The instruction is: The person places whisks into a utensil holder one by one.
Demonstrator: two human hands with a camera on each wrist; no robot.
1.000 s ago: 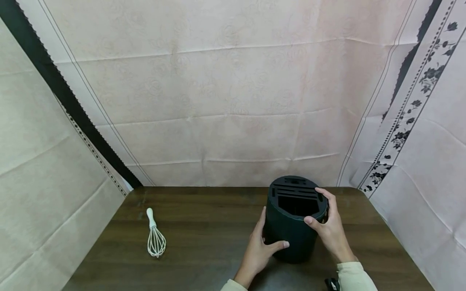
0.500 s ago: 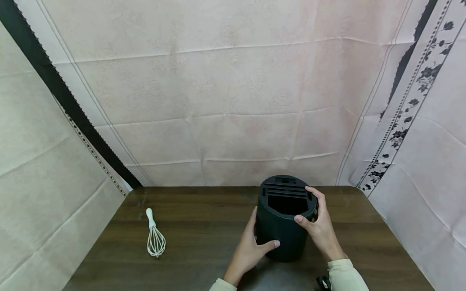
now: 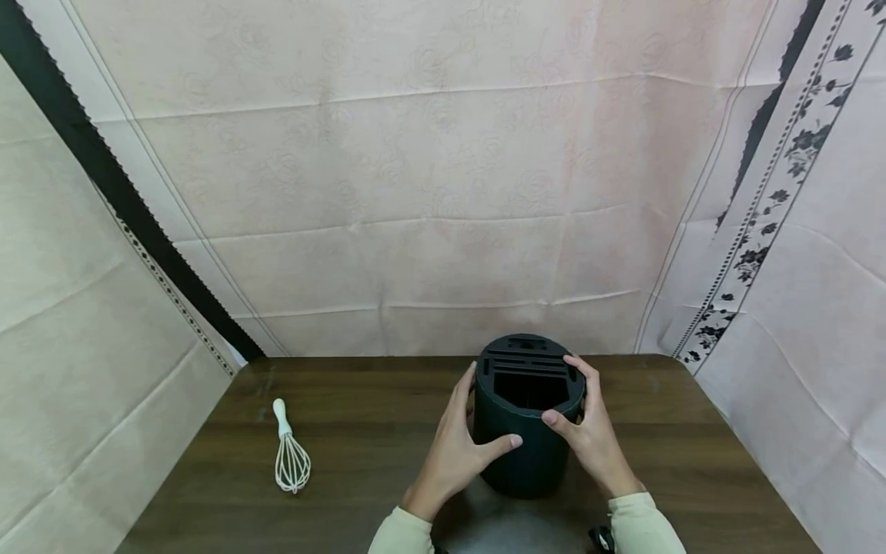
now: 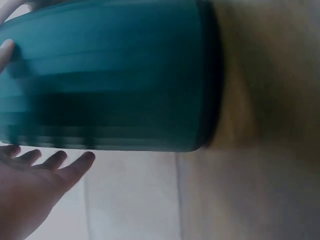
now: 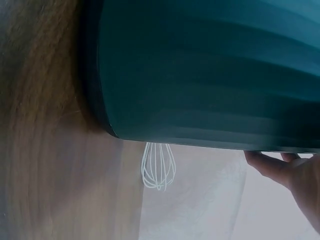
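Dark green, the slotted container (image 3: 529,432) edges nearer the whisk (image 3: 292,464) at lower left; the right hand (image 3: 591,436) grips its rim, the left hand (image 3: 457,455), now higher, its side.

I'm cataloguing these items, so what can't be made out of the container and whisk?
Inside of the green container: head view, lost in darkness.
Its top: both wrist views, cut off by the picture edges.
Handle of the whisk: right wrist view, hidden behind the container.
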